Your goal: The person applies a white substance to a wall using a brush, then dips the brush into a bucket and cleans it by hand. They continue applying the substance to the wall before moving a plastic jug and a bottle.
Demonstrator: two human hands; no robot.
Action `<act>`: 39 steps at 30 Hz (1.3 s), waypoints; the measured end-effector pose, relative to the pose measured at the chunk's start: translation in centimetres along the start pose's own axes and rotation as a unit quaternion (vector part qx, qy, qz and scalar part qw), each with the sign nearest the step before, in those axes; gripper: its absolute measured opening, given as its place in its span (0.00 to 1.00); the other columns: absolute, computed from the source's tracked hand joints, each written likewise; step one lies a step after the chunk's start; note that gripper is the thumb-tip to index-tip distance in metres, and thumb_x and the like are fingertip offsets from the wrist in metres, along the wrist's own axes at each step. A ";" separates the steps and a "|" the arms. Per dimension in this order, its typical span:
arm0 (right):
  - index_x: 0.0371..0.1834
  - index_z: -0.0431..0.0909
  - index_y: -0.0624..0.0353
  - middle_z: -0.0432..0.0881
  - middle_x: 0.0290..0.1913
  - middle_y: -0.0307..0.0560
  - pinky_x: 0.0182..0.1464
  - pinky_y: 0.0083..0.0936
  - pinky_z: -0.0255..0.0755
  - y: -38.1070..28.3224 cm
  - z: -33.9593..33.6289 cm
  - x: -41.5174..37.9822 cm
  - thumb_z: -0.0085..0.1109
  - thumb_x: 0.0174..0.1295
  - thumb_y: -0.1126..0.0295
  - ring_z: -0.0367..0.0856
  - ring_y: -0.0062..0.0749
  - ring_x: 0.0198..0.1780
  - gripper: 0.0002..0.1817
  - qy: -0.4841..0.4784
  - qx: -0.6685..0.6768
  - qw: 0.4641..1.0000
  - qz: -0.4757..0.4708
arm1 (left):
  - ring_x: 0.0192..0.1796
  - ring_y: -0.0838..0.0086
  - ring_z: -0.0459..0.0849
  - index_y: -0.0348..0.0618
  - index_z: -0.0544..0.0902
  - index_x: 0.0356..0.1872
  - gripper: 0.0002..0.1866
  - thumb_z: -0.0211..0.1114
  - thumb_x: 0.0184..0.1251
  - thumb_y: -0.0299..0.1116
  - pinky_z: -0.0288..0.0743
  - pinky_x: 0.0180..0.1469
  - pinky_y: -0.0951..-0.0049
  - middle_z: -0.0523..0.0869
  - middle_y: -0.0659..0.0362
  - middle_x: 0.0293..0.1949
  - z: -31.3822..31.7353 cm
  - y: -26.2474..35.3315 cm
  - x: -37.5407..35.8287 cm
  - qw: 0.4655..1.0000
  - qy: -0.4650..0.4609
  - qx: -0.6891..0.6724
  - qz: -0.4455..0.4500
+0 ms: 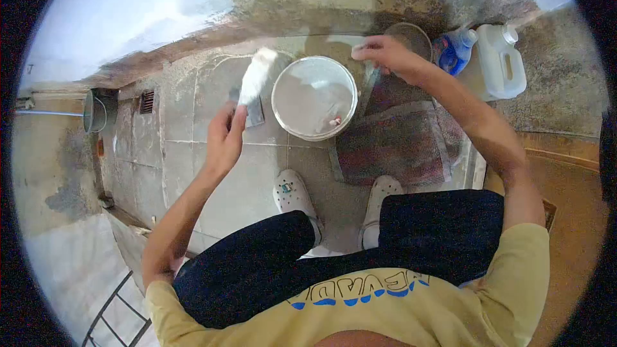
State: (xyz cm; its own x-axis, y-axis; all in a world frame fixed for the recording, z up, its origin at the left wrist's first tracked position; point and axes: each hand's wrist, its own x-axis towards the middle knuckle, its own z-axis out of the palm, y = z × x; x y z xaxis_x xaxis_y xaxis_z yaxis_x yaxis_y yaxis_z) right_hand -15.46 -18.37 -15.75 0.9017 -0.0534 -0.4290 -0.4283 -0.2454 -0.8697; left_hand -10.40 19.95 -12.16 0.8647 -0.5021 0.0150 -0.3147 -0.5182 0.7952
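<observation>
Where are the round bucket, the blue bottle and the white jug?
Round bucket (313, 137): head view, on its near rim.
Blue bottle (454, 53): head view, on the middle of its body.
White jug (493, 64): head view, on its body beside the handle.

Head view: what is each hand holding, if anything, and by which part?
The left hand grips a white-coated tool by its narrow near end. Whether the right hand holds anything cannot be told.

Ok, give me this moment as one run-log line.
left hand: holds white-coated tool beside bucket | right hand: raised, bucket's other side, grip unclear | bucket: on floor, pale paste inside
</observation>
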 end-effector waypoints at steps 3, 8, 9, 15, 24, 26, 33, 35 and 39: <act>0.52 0.84 0.55 0.79 0.35 0.33 0.29 0.19 0.64 1.6 0.6 -0.2 0.67 0.59 0.49 0.70 0.18 0.33 0.25 -0.041 -0.061 0.997 -0.001 | 0.17 0.60 0.71 0.36 0.76 0.34 0.19 0.57 0.74 0.45 0.64 0.24 0.58 0.73 0.50 0.18 -0.5 0.0 -1.3 0.983 -0.082 0.164 -0.015; 0.56 0.83 0.55 0.80 0.38 0.35 0.31 0.20 0.66 1.9 0.8 1.3 0.67 0.59 0.47 0.72 0.21 0.35 0.28 -0.101 -0.071 0.992 0.014 | 0.24 0.44 0.77 0.34 0.76 0.33 0.17 0.59 0.72 0.41 0.67 0.29 0.51 0.77 0.42 0.21 -0.5 0.7 -1.3 0.969 -0.118 0.216 0.017; 0.58 0.82 0.55 0.81 0.39 0.36 0.31 0.21 0.67 1.6 0.8 1.3 0.68 0.59 0.47 0.72 0.21 0.35 0.30 -0.104 -0.067 0.992 0.021 | 0.27 0.42 0.78 0.34 0.76 0.33 0.17 0.60 0.72 0.41 0.68 0.30 0.49 0.79 0.42 0.22 -0.5 0.5 -1.2 0.970 -0.112 0.214 0.038; 0.52 0.86 0.57 0.80 0.34 0.35 0.31 0.22 0.67 3.5 1.6 1.9 0.70 0.56 0.45 0.72 0.21 0.35 0.30 -0.103 -0.116 0.988 0.017 | 0.27 0.43 0.79 0.35 0.76 0.31 0.16 0.62 0.70 0.39 0.68 0.30 0.51 0.79 0.42 0.23 -1.2 0.1 -0.3 0.960 -0.111 0.251 0.055; 0.43 0.89 0.60 0.80 0.28 0.35 0.27 0.22 0.65 3.7 2.7 2.1 0.71 0.55 0.48 0.72 0.19 0.29 0.25 -0.082 -0.084 0.993 0.004 | 0.28 0.45 0.81 0.38 0.79 0.33 0.12 0.59 0.69 0.38 0.74 0.32 0.48 0.82 0.45 0.25 -0.9 0.5 0.8 0.926 -0.159 0.306 0.152; 0.41 0.89 0.60 0.83 0.29 0.38 0.31 0.26 0.68 4.2 2.7 2.1 0.71 0.54 0.47 0.75 0.24 0.28 0.25 -0.069 -0.098 0.993 0.009 | 0.28 0.45 0.81 0.38 0.79 0.33 0.12 0.59 0.68 0.37 0.74 0.33 0.49 0.82 0.45 0.26 -1.0 0.6 0.4 0.922 -0.173 0.321 0.131; 0.33 0.87 0.65 0.81 0.23 0.40 0.30 0.30 0.67 5.7 3.9 1.2 0.66 0.60 0.51 0.73 0.21 0.27 0.23 0.012 -0.146 0.986 -0.077 | 0.30 0.47 0.83 0.39 0.78 0.37 0.10 0.59 0.68 0.36 0.77 0.33 0.49 0.83 0.46 0.27 -2.2 0.5 -0.8 0.908 -0.198 0.354 0.102; 0.35 0.88 0.64 0.84 0.26 0.46 0.34 0.32 0.70 6.1 4.1 1.6 0.65 0.61 0.51 0.77 0.25 0.29 0.22 0.015 -0.147 0.985 -0.093 | 0.31 0.47 0.83 0.39 0.78 0.37 0.10 0.59 0.68 0.36 0.77 0.33 0.49 0.83 0.46 0.27 -2.4 0.4 -0.8 0.907 -0.203 0.357 0.096; 0.31 0.85 0.69 0.80 0.23 0.44 0.33 0.31 0.67 5.3 4.2 1.2 0.65 0.61 0.52 0.74 0.22 0.30 0.24 0.018 -0.165 0.982 -0.084 | 0.30 0.47 0.84 0.39 0.79 0.40 0.10 0.59 0.68 0.36 0.77 0.33 0.49 0.83 0.47 0.27 -3.1 0.2 -1.3 0.903 -0.210 0.362 0.098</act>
State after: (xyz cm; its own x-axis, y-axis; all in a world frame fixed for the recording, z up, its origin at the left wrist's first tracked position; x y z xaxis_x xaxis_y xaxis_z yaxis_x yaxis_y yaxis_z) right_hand -16.94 -15.71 -21.86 0.9621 -0.0189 -0.2720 -0.2364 -0.5546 -0.7978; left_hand -10.39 22.67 -10.09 0.5874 -0.7727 -0.2404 -0.7505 -0.6313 0.1956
